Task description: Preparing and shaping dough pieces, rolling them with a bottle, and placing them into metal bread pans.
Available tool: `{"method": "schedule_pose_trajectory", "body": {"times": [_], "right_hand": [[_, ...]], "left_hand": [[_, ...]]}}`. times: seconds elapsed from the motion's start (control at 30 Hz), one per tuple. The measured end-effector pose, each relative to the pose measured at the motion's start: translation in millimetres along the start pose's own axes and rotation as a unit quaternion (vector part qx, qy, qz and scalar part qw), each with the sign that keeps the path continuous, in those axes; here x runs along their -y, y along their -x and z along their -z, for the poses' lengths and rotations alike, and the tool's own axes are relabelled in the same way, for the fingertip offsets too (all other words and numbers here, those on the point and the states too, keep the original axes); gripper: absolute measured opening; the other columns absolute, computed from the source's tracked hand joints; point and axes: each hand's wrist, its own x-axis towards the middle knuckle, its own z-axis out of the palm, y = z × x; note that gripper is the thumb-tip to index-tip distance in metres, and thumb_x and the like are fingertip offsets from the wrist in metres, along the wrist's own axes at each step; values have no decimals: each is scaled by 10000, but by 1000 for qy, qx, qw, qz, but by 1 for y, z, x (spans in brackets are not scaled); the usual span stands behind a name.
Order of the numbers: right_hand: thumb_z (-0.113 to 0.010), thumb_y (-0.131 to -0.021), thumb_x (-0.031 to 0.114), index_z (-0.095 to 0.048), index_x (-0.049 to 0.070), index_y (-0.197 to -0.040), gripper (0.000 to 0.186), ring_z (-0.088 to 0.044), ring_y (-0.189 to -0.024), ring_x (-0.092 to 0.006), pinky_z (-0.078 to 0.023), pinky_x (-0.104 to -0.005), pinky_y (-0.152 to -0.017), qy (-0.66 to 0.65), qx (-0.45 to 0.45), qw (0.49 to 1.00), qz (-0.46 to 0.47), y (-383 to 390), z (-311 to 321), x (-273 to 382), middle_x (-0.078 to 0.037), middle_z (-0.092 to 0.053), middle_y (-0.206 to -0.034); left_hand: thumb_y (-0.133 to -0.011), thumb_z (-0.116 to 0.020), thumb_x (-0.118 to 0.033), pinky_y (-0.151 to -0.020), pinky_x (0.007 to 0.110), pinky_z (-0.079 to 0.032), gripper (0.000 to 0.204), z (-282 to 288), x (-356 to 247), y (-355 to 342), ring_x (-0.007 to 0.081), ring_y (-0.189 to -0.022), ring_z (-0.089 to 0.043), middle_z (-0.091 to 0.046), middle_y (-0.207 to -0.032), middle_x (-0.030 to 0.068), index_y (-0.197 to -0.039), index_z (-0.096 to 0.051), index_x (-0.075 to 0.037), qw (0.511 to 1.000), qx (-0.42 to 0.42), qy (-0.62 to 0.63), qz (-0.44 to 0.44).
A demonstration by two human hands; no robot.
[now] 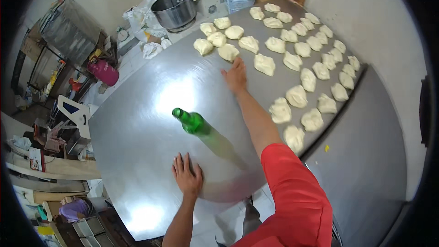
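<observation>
My left hand (187,176) lies flat on the metal tabletop (137,164) with its fingers spread, holding nothing. Farther off, my right hand (235,77) reaches out with thumb and fingers apart. Its fingertips are at the near edge of a pale dough piece (228,52); whether they touch it I cannot tell. Between my two arms and to their left, a green glass bottle (195,124) stands upright, with neither hand on it. Many more lumps of dough (264,64) are spread over the far and right side of the table.
A dark raised edge (336,114) bounds the table at the right, beside the wall. Beyond the far edge are a mixer bowl (173,11) and a white bucket (239,1). A magenta gas cylinder (103,71) stands at left; a person in purple (74,210) is at lower left.
</observation>
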Motion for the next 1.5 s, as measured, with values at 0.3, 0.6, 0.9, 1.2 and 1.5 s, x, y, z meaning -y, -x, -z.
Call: {"method": "schedule_pose_trajectory", "body": {"times": [0.3, 0.6, 0.9, 1.2, 1.5], "right_hand": [[-773, -918, 236, -368, 36, -1540, 769, -601, -1215, -328, -516, -404, -1008, -170, 11, 979, -110, -83, -8, 5, -161, -503, -1494], [-649, -1040, 218, -429, 129, -1578, 589, -441, -1449, -355, -414, -615, -1116, -852, 60, 493, -167, 146, 121, 23, -137, -521, -1533], [-689, -995, 504, -413, 23, -1568, 797, -400, -1513, -359, -373, -501, -1236, -868, 284, 345, -218, 325, 327, -50, -236, -422, -1619], [-597, -1051, 229, -500, -8, -1506, 522, -557, -1377, -352, -489, -491, -1127, -691, 335, 432, -472, 468, 335, 79, -202, -526, -1545], [-714, -819, -62, -436, 51, -1553, 792, -567, -1275, -306, -503, -388, -1065, -415, 414, 801, -120, 429, 295, 430, -198, -552, -1424]], "left_hand": [[-946, -616, -262, -1256, 517, -268, 664, 4, 5, 8, 417, -1502, -397, -426, -1617, 252, -1546, -477, -12, 999, 3, 27, -30], [-944, -606, -271, -1241, 501, -294, 716, -1, 18, -3, 415, -1444, -444, -481, -1558, 264, -1539, -423, 82, 999, -21, -12, -24], [-907, -656, -247, -1165, 463, -390, 616, -8, 22, 72, 365, -1401, -463, -496, -1514, 157, -1481, -522, -67, 972, -1, 206, -112], [-907, -683, -499, -1207, 526, -313, 723, 104, 267, 179, 383, -1453, -446, -506, -1543, 193, -1507, -525, -129, 992, -78, -41, 94], [-1013, -458, -598, -1043, 520, -469, 700, 131, 375, 159, 444, -1233, -613, -633, -1378, 241, -1465, -554, -73, 886, -47, 87, 453]]}}
